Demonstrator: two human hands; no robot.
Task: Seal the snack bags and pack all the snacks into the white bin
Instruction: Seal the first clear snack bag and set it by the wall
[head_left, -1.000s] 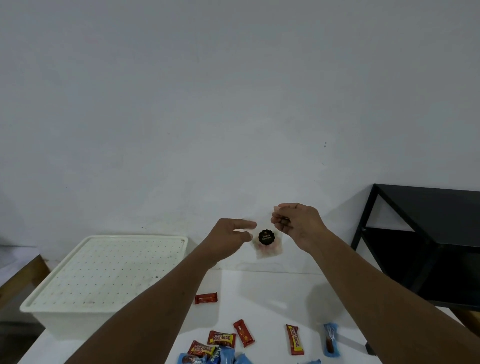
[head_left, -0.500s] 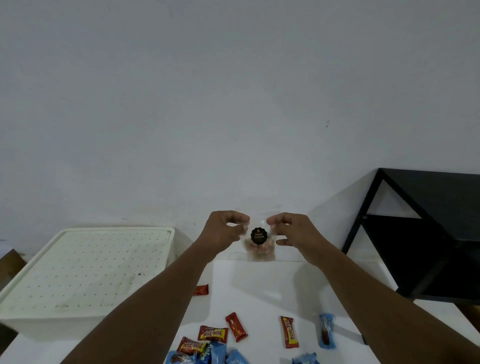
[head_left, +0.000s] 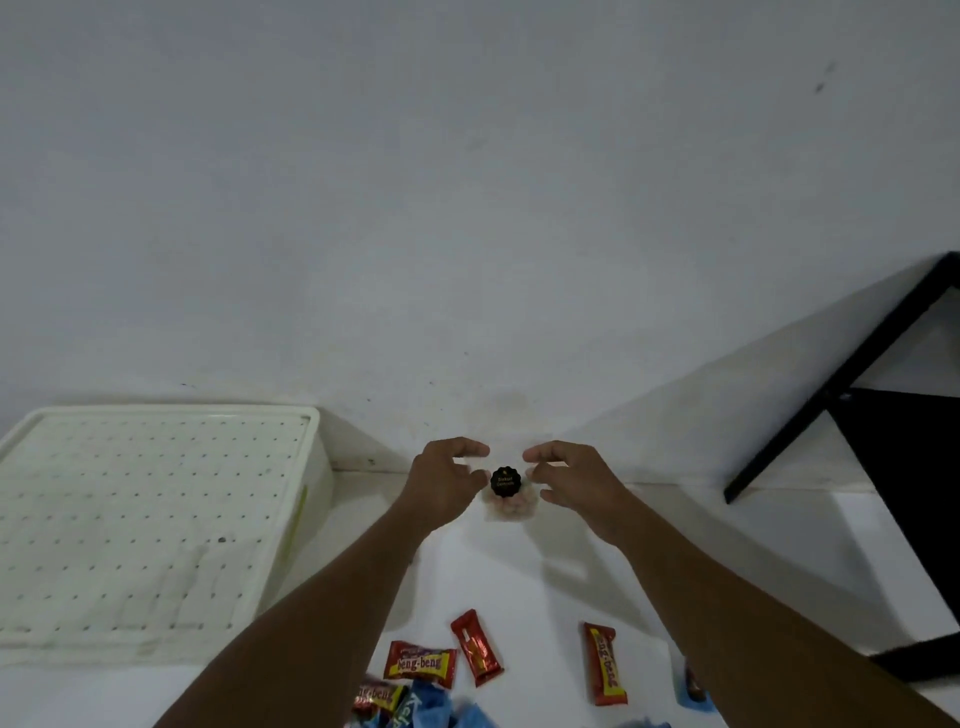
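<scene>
A small clear snack bag (head_left: 508, 503) with a round black sticker and pinkish snacks inside hangs just above the far edge of the white table. My left hand (head_left: 445, 486) pinches its top left edge and my right hand (head_left: 569, 483) pinches its top right edge, fingers curled. The white bin (head_left: 317, 499) stands at the left, covered by a perforated white lid (head_left: 145, 514). Loose snacks lie near me: red beng-beng bars (head_left: 421, 665), (head_left: 476, 647), (head_left: 605, 666) and blue wrappers (head_left: 427, 711), partly cut off by the frame.
A black metal shelf (head_left: 878, 364) stands at the right, against the white wall. Another blue wrapper (head_left: 690, 687) peeks out beside my right forearm. The table's back edge meets the wall just behind the bag.
Both hands closed in on the bag's top from either side; one second ago they were spread wider, the right raised above the bag. The view has tilted and shifted.
</scene>
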